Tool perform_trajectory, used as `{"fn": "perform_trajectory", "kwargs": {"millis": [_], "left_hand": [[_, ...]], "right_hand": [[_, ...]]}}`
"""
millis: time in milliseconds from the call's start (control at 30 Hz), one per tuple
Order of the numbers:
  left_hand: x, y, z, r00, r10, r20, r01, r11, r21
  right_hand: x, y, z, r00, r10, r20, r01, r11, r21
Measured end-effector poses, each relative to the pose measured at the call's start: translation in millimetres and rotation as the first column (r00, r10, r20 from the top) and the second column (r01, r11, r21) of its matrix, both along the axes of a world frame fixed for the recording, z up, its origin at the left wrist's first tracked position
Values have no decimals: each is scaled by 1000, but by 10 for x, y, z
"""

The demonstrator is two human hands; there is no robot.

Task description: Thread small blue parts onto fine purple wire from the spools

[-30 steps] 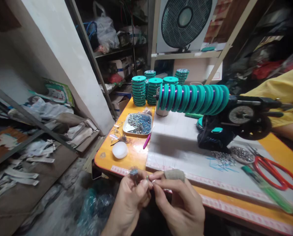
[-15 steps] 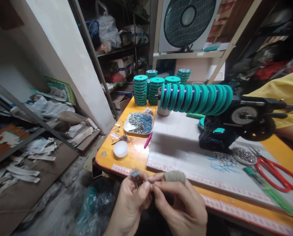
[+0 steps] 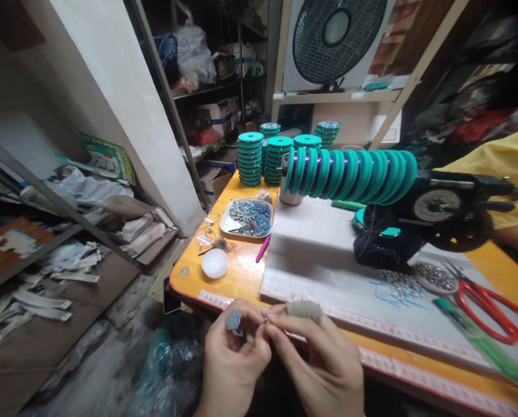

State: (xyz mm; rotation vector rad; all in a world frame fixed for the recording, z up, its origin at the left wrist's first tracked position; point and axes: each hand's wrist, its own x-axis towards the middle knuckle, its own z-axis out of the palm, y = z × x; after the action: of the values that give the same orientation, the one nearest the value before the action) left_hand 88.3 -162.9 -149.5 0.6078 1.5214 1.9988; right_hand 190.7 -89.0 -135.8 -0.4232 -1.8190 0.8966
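My left hand (image 3: 237, 353) is closed around a tight bundle of thin blue-grey pieces (image 3: 233, 320), whose ends stick up between thumb and forefinger. My right hand (image 3: 317, 353) has thumb and forefinger pinched on a tiny metallic piece (image 3: 265, 319), right at my left fingertips; its exact kind is too small to make out. A greyish cloth wrap (image 3: 303, 311) covers one finger of my right hand. Both hands are held together just off the front edge of the yellow table (image 3: 237, 277).
A winding machine (image 3: 385, 231) carries a row of green spools (image 3: 350, 175). Around it are stacked spools (image 3: 250, 159), a tray of small metal parts (image 3: 247, 218), a purple-handled tool (image 3: 263, 248), a white round container (image 3: 215, 263) and red-handled scissors (image 3: 487, 313). A person's yellow sleeve (image 3: 493, 159) shows at right.
My left hand has turned slightly, so the bundle's ends face me more. The right fingertips have shifted a little left, still pinched. The view has moved slightly.
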Motion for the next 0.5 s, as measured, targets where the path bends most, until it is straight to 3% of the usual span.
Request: {"fn": "perform_trajectory", "kwargs": {"millis": [67,167,233,300,367,500], "left_hand": [[27,-20,48,973,115,-199,-118,993,-6],[34,-75,92,922,131,-364,-144,990,-7],[16,-106,80,956,79,-284,-92,995,-33],[-9,-117,61,995,26,-97,-31,998,-49],[-28,-105,65,999,-29,43,29,1000,-7],[-49,-77,161,983,-130,132,114,985,127]], "right_hand": [[6,22,29,999,19,31,-18,998,-55],[18,50,75,996,62,56,-54,988,-146],[25,58,104,996,74,56,-62,982,-180],[27,55,123,996,77,53,-66,979,-195],[25,46,129,994,100,53,-88,976,-202],[6,34,112,982,159,105,-139,975,-176]]}}
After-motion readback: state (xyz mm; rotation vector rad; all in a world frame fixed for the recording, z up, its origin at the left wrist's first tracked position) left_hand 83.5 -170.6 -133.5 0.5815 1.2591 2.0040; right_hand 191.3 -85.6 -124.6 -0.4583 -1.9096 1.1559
